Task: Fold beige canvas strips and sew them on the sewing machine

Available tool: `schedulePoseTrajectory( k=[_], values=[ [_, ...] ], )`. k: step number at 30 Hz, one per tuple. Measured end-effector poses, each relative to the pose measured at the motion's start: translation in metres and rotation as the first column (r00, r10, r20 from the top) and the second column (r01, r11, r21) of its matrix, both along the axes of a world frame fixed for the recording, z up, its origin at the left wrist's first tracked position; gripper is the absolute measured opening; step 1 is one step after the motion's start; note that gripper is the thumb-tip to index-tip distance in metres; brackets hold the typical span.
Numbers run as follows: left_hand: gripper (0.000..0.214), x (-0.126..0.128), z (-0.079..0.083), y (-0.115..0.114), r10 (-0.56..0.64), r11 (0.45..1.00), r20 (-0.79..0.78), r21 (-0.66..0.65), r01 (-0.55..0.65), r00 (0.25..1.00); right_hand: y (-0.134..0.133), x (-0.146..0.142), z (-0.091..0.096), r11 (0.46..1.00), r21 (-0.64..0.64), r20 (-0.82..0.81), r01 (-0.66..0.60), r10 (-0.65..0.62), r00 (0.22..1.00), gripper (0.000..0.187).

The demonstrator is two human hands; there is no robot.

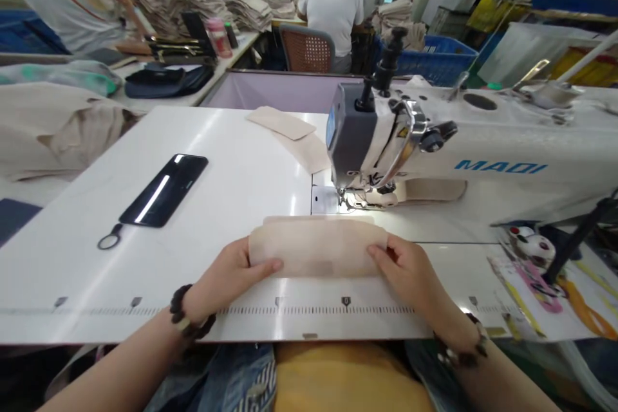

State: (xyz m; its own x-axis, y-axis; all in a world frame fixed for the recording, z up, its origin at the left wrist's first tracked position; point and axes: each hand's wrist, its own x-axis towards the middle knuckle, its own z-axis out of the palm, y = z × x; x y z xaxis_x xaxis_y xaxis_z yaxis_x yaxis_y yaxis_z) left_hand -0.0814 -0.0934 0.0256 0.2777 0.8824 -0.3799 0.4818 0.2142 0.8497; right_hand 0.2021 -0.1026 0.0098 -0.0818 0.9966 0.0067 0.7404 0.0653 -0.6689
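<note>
Between my two hands is a beige fabric piece [318, 248], rectangular with rounded corners, stretched level over the white table in front of the sewing machine. My left hand [241, 270] pinches its left end, thumb on top. At the right end, my right hand [403, 264] grips it the same way; the fingers beneath are hidden. Just beyond the fabric is the lit needle area of the sewing machine [355, 196]. Another beige piece [434, 190] lies under the machine's arm, and two overlapping beige pieces [284, 122] rest left of the machine head.
A black phone [164, 190] with a ring strap lies on the left of the table [232, 180]. Scissors and small tools [541, 277] sit at the right. Beige cloth [58, 129] heaps at the far left. Co-workers, including a person in white [333, 6], are beyond.
</note>
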Motion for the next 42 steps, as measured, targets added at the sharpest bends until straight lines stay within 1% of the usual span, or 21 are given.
schedulePoseTrajectory(
  k=[2, 3, 5, 6, 7, 8, 9, 10, 12, 13, 14, 16, 17, 19, 25, 33, 42],
  values=[
    [0.033, 0.003, -0.003, 0.001, 0.063, 0.996, -0.124, 0.077, -0.054, 0.990, 0.001, -0.004, -0.002, 0.998, 0.056, 0.064, 0.009, -0.013, 0.998, 0.027],
    [0.030, 0.004, -0.003, 0.002, 0.085, 0.989, -0.194, 0.135, -0.059, 0.977, -0.001, -0.006, -0.003, 0.996, 0.089, 0.079, -0.002, -0.005, 0.997, 0.025],
    [0.025, 0.006, -0.004, 0.002, 0.103, 0.972, -0.312, 0.233, -0.029, 0.944, -0.004, -0.009, -0.003, 0.991, 0.130, 0.077, -0.023, 0.013, 0.997, 0.021],
    [0.023, 0.007, -0.004, 0.002, 0.108, 0.963, -0.358, 0.269, -0.008, 0.928, -0.006, -0.011, -0.003, 0.990, 0.135, 0.065, -0.027, 0.018, 0.998, 0.027],
    [0.021, 0.008, -0.004, 0.002, 0.114, 0.955, -0.391, 0.298, 0.008, 0.913, -0.008, -0.011, -0.003, 0.989, 0.142, 0.052, -0.026, 0.019, 0.998, 0.036],
    [0.021, 0.008, -0.004, 0.001, 0.125, 0.946, -0.410, 0.324, 0.016, 0.903, -0.010, -0.012, -0.003, 0.988, 0.155, 0.045, -0.027, 0.020, 0.999, 0.045],
    [0.026, 0.008, -0.005, -0.001, 0.139, 0.936, -0.418, 0.352, 0.019, 0.898, -0.012, -0.012, -0.004, 0.984, 0.175, 0.049, -0.038, 0.030, 0.998, 0.049],
    [0.035, 0.008, -0.007, -0.002, 0.157, 0.922, -0.416, 0.388, 0.018, 0.896, -0.013, -0.011, -0.004, 0.978, 0.196, 0.063, -0.072, 0.061, 0.996, 0.048],
    [0.052, 0.006, -0.012, -0.006, 0.185, 0.878, -0.394, 0.477, 0.028, 0.900, -0.014, -0.011, -0.004, 0.958, 0.230, 0.099, -0.173, 0.154, 0.983, 0.036],
    [0.054, 0.005, -0.014, -0.008, 0.185, 0.850, -0.382, 0.524, 0.047, 0.905, -0.014, -0.010, -0.004, 0.947, 0.239, 0.112, -0.213, 0.191, 0.975, 0.032],
    [0.051, 0.003, -0.015, -0.010, 0.171, 0.823, -0.375, 0.562, 0.076, 0.911, -0.014, -0.010, -0.005, 0.940, 0.247, 0.120, -0.234, 0.209, 0.970, 0.030],
    [0.034, 0.001, -0.017, -0.010, 0.118, 0.784, -0.368, 0.605, 0.141, 0.922, -0.014, -0.010, -0.005, 0.937, 0.273, 0.128, -0.220, 0.191, 0.973, 0.028],
    [0.027, 0.000, -0.017, -0.009, 0.097, 0.775, -0.366, 0.611, 0.161, 0.925, -0.014, -0.011, -0.006, 0.937, 0.285, 0.133, -0.202, 0.170, 0.976, 0.027],
    [0.022, -0.002, -0.017, -0.006, 0.083, 0.773, -0.364, 0.611, 0.171, 0.928, -0.012, -0.012, -0.007, 0.940, 0.287, 0.146, -0.186, 0.149, 0.978, 0.027],
    [0.024, 0.000, -0.018, 0.002, 0.108, 0.779, -0.392, 0.605, 0.168, 0.914, -0.008, -0.014, -0.009, 0.958, 0.237, 0.178, -0.160, 0.119, 0.977, 0.029],
    [0.023, 0.001, -0.016, 0.003, 0.112, 0.824, -0.414, 0.547, 0.148, 0.903, -0.006, -0.012, -0.011, 0.952, 0.240, 0.209, -0.189, 0.140, 0.968, 0.028],
    [0.020, 0.001, -0.013, 0.002, 0.119, 0.834, -0.397, 0.538, 0.125, 0.910, -0.004, -0.012, -0.012, 0.939, 0.263, 0.242, -0.220, 0.157, 0.958, 0.028]
  ],
)
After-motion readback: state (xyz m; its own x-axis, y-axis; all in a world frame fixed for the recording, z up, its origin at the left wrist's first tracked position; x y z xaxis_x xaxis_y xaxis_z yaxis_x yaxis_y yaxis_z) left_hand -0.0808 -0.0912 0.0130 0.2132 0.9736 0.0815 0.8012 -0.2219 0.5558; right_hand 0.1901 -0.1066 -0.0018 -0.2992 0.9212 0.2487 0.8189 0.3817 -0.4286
